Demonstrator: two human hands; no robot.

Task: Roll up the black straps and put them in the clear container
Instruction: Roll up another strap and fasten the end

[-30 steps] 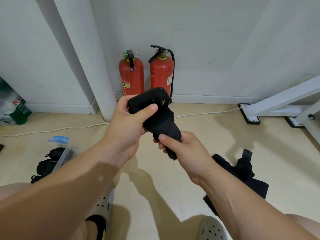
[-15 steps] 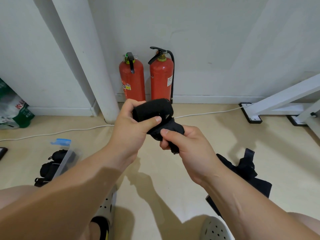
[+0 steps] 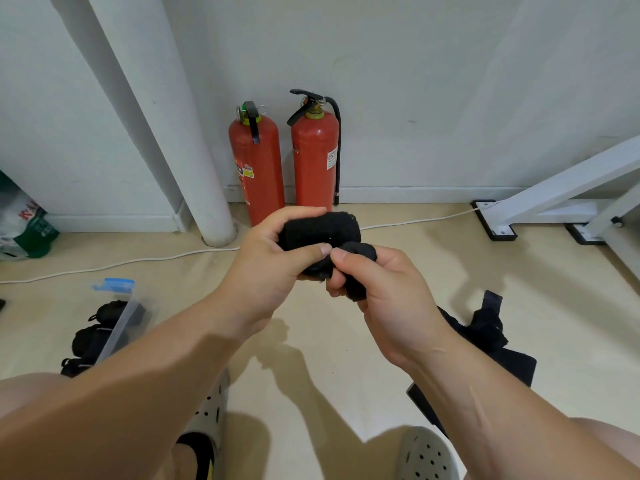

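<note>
The person sat with both arms out over the floor [image 3: 311, 358], working one black strap [image 3: 318, 228] held up in front of them. The left hand [image 3: 263, 268] gripped the rolled part, fingers curled over the top and the thumb pressed against the front. The right hand [image 3: 391, 306] was just beside it, pinching the strap's loose tail between thumb and curled fingers.

Low on the person's left stood the clear container [image 3: 121, 320] with a blue clip [image 3: 114, 285], partly hidden by the left forearm. Dark rolled bundles [image 3: 100, 337] showed through its wall. On the right, behind the right forearm, a heap of loose black straps [image 3: 485, 334] lay on the floor.

Two red fire extinguishers [image 3: 258, 168] stood against the wall beside a white pipe [image 3: 194, 150], and a white cable [image 3: 138, 261] ran along the floor.
</note>
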